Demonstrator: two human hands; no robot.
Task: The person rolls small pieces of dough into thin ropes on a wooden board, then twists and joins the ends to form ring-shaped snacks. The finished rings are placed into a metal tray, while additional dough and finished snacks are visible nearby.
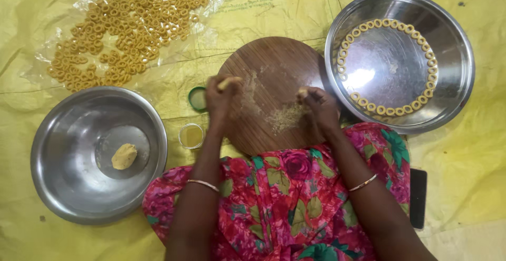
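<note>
A round wooden board (pixel 274 66) lies in front of me, smeared with dough crumbs. My left hand (pixel 219 100) rests on its left edge, fingers pinched on a short roll of yellow dough (pixel 229 82). My right hand (pixel 318 108) sits on the board's right side, fingers closed on a small bit of dough (pixel 302 92). On the right, a steel plate (pixel 453 89) holds small dough rings (pixel 387 110) set along its inner rim. A steel bowl (pixel 58 187) at lower left holds a lump of dough (pixel 124 156).
A clear plastic sheet (pixel 47 23) at the upper left carries several finished dough rings (pixel 132 23). A small glass of oil (pixel 191 136) and a green lid (pixel 198 98) sit left of the board. A dark phone (pixel 418 197) lies at my right knee. Yellow sheeting covers the floor.
</note>
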